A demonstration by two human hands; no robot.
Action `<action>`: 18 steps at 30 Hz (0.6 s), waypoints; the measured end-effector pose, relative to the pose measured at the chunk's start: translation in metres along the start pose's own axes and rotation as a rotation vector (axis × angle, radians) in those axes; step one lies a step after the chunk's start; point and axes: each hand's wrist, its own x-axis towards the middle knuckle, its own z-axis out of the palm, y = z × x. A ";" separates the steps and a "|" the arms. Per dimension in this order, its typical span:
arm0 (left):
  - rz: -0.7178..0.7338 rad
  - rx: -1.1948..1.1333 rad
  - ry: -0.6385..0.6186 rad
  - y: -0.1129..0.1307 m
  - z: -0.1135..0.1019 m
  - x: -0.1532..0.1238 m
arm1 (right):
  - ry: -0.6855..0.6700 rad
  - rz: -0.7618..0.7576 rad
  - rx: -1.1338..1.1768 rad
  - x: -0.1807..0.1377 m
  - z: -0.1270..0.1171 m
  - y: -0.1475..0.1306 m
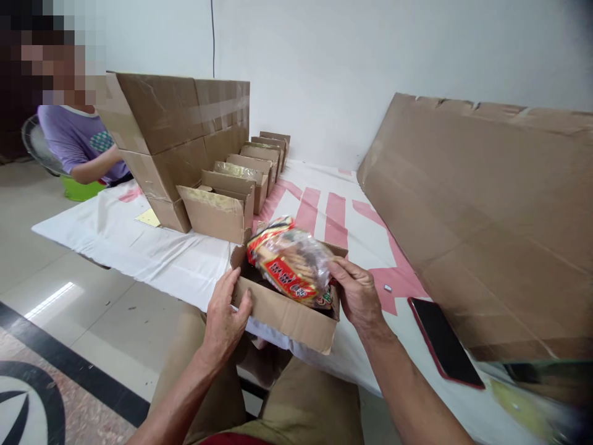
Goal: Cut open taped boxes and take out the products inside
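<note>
A small open cardboard box [287, 310] stands at the table's near edge in front of me. My left hand [227, 309] grips the box's left end, thumb on the front wall and fingers at the corner. My right hand [356, 287] pinches the right end of a plastic packet [296, 266] with red and black print and a clear window showing brownish contents. The packet sits tilted over the box's opening, its far left end raised. More printed packaging [326, 299] shows inside the box; the rest of the inside is hidden.
Several open cardboard boxes [215, 213] form a row at the left, beside a stacked wall of cartons [162, 117]. A large cardboard panel [482, 210] leans on the right. A phone [445, 343] lies on the white and pink cloth [336, 219]. A person in a purple shirt [76, 136] sits at far left.
</note>
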 end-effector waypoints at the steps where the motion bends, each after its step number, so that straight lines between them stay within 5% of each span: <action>1: -0.009 0.004 -0.003 0.000 0.001 0.000 | 0.035 -0.001 0.091 0.002 -0.002 0.000; 8: -0.014 -0.041 -0.031 -0.001 -0.003 0.005 | 0.048 -0.182 0.143 0.016 -0.019 -0.021; 18: -0.017 -0.155 -0.338 -0.005 -0.030 0.008 | 0.434 -0.259 0.234 -0.002 -0.056 -0.083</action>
